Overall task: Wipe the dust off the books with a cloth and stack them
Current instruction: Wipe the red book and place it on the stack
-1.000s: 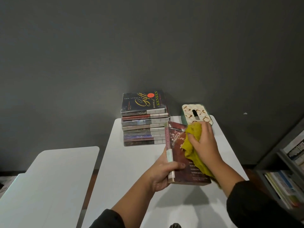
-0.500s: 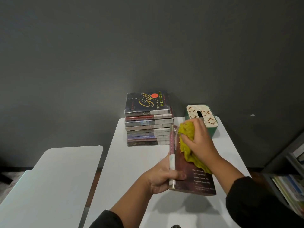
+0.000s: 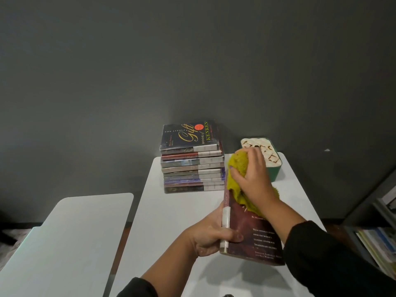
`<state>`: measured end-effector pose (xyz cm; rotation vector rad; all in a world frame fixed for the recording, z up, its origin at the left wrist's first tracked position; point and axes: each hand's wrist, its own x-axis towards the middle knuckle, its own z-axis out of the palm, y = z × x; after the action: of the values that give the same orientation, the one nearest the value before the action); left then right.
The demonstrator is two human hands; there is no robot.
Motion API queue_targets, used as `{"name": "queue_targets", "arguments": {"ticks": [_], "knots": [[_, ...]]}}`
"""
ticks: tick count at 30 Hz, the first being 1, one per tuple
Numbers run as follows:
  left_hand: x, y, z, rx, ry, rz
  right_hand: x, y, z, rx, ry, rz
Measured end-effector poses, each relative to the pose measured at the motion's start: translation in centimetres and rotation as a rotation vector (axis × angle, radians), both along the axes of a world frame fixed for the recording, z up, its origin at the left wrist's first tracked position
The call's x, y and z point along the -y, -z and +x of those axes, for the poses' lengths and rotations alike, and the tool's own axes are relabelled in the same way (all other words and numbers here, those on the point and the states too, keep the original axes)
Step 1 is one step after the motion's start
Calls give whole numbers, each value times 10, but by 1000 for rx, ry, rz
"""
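Wiping step: left hand (image 3: 211,236) is gripping a dark red book (image 3: 255,234) by its spine above the tabletop (image 3: 171,221), right hand (image 3: 251,176) is clutching the yellow cloth (image 3: 236,168) against its cover; next, likely placing it on the stack (image 3: 191,166) behind.

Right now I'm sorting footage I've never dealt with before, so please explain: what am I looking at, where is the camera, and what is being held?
No machine here: a person wears a camera on the head, looking forward and down at their own two hands. The left hand grips a dark red book by its spine, held above a white table. The right hand presses a bunched yellow cloth against the book's cover. On the table stand a stack of books and a tissue box. A second table sits left.
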<state>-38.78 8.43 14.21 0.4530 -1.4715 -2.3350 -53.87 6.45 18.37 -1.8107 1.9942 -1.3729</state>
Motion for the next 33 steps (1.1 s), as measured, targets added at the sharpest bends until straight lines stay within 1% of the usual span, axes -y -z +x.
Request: {"name": "queue_targets", "arguments": {"ticks": [4,5,6,10,13,15,17,19,20,22,23,25,27,28,30,32,33], "knots": [[3,-1,6,87,-69,56,-30,12,35,-156,-247,-51],[4,-1,7,99,-73,48,-31,15,34,-158,-261,-57],[4,-1,8,88,-59,29,-28,16,28,-121,-226,-50],[2,-3,9,73,-51,4,-6,12,-18,64,99,-4],[1,-4,8,46,-49,23,-5,11,-26,44,235,5],[3,-4,4,-10,-84,115,-13,13,-12,19,197,-5],[6,-5,0,-41,-129,286,-27,21,12,-15,90,-21],[7,-8,-1,16,-175,444,-44,32,35,-104,4,-25],[9,-6,0,30,-190,488,-50,36,41,-158,-25,-35],[9,-3,1,26,-230,513,-53,43,40,-238,-97,-45],[8,-2,1,21,-253,504,-48,43,33,-228,-113,-39],[6,1,1,12,-316,458,-36,40,16,-117,-39,1],[7,5,0,-24,-342,423,-24,35,0,15,100,52],[7,5,0,-30,-334,427,-22,34,-1,31,144,56],[8,5,0,-17,-316,489,-31,36,13,-17,119,10],[11,5,1,-2,-327,550,-48,43,41,-115,12,-42],[13,6,1,-27,-349,576,-56,47,55,-178,-21,-58]]}}
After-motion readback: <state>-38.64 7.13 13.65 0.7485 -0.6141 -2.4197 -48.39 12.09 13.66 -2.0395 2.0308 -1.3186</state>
